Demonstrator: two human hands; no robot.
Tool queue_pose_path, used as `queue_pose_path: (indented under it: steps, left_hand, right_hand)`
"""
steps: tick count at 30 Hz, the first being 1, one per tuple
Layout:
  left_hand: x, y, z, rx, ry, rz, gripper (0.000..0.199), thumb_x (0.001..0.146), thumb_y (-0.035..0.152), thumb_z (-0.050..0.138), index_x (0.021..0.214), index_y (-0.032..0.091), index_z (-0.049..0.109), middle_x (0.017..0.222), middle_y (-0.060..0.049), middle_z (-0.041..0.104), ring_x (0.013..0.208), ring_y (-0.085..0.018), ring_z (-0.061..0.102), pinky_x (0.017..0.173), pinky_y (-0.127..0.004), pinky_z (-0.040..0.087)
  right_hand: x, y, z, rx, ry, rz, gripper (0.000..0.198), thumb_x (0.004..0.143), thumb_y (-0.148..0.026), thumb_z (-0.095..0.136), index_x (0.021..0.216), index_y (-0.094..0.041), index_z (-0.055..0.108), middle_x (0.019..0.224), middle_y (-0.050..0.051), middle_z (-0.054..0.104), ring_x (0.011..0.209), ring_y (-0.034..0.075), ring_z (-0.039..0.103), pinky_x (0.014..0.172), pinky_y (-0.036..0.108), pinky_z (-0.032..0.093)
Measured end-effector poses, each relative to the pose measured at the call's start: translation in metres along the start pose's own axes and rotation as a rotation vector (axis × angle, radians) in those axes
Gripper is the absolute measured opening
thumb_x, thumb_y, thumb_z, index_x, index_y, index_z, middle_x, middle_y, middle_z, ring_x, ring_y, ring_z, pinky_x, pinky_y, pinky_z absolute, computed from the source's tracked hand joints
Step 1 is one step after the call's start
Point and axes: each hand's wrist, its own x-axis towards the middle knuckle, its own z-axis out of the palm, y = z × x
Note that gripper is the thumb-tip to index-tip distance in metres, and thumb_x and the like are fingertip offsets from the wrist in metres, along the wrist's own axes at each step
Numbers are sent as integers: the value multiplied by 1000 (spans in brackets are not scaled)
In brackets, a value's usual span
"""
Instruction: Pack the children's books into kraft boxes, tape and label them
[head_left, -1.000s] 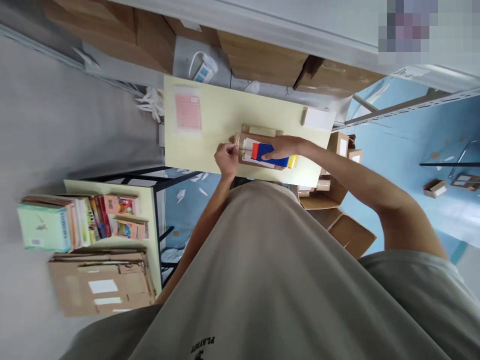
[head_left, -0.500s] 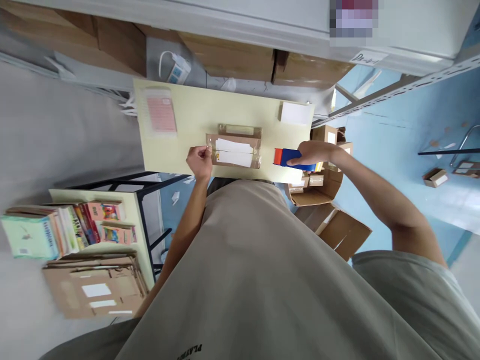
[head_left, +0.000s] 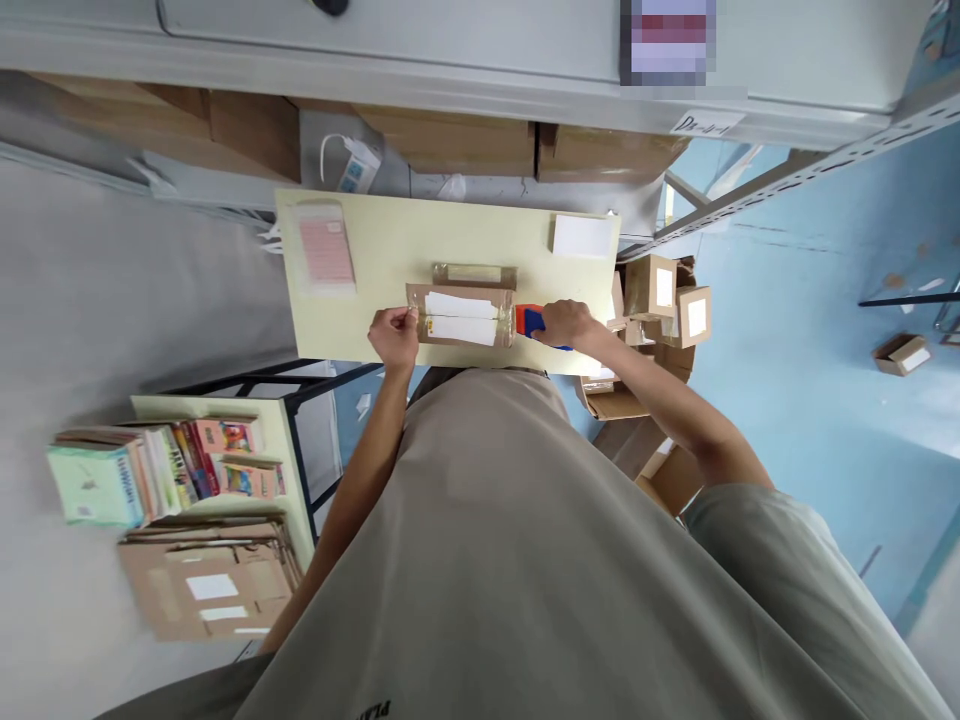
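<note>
Right grip (head_left: 566, 326) wraps the blue dispenser (head_left: 532, 321), palm down, while left grip (head_left: 411, 316) seemingly pinches the box (head_left: 460, 317).

Shirt (head_left: 487, 520): "PLA", rest cut off; shelf label (head_left: 706, 123): handwritten "D", remainder unclear

Box (head_left: 461, 317) brown, labels (head_left: 461, 331) white; tape dispenser (head_left: 533, 321) blue, orange-red; tabletop (head_left: 390, 242) pale yellow; shirt (head_left: 510, 520) grey-green.

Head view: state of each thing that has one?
Small box: closed, tape at its ends
Tape dispenser: held, at the box's right end
Right hand: closed around the dispenser
Left hand: fingers curled, at the box's left end
Floor carton: open, boxes inside
</note>
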Motion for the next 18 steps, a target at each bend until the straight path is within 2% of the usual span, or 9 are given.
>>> queue_pose_path:
  steps: [4,7,9,12,14,16,18]
  left_hand:
    - [0,-1,0,-11,1,24,9,92,29,77,88,24,71,94,-6,77,92,-25,77,100,-41,67]
    - [0,-3,-1,-63,-10,9,9,90,30,79,87,24,74,93,-6,79,91,-25,78,99,-40,67]
    - [2,-5,-4,-118,-56,-55,11,89,32,81,87,23,76,91,-6,80,88,-23,77,95,-39,66]
    - [10,-8,-13,-214,-179,-226,16,86,36,83,91,21,79,87,-3,79,81,-20,74,82,-35,62]
    - [17,-3,-20,-261,-192,-259,21,85,39,85,96,21,81,86,-3,78,80,-20,72,77,-33,60]
    - [23,12,-25,-283,-147,-165,28,86,41,87,105,21,84,90,-4,80,84,-20,73,79,-33,61]
    - [24,41,-28,-299,-137,8,34,89,42,88,115,21,86,100,-6,83,91,-22,75,84,-35,64]
  right_hand:
    - [7,-15,20,-10,67,54,33,106,-33,76,130,-12,85,132,29,85,124,43,82,93,44,61]
    - [4,-14,32,21,89,87,34,107,-37,78,131,-12,83,129,31,85,123,45,82,93,48,61]
    - [-5,-10,36,30,99,122,36,111,-38,72,134,-11,82,130,32,85,124,44,82,94,47,62]
    - [-25,-4,37,42,112,182,42,118,-40,60,141,-11,80,138,32,83,128,43,82,95,45,62]
    - [-42,-1,31,77,145,215,45,119,-46,60,143,-12,79,135,31,84,129,43,82,96,44,62]
    - [-58,-3,20,121,211,235,48,117,-50,63,143,-13,79,129,29,85,126,43,82,96,43,60]
    - [-72,-9,4,153,288,248,51,117,-52,62,142,-11,78,126,30,85,122,43,82,96,43,59]
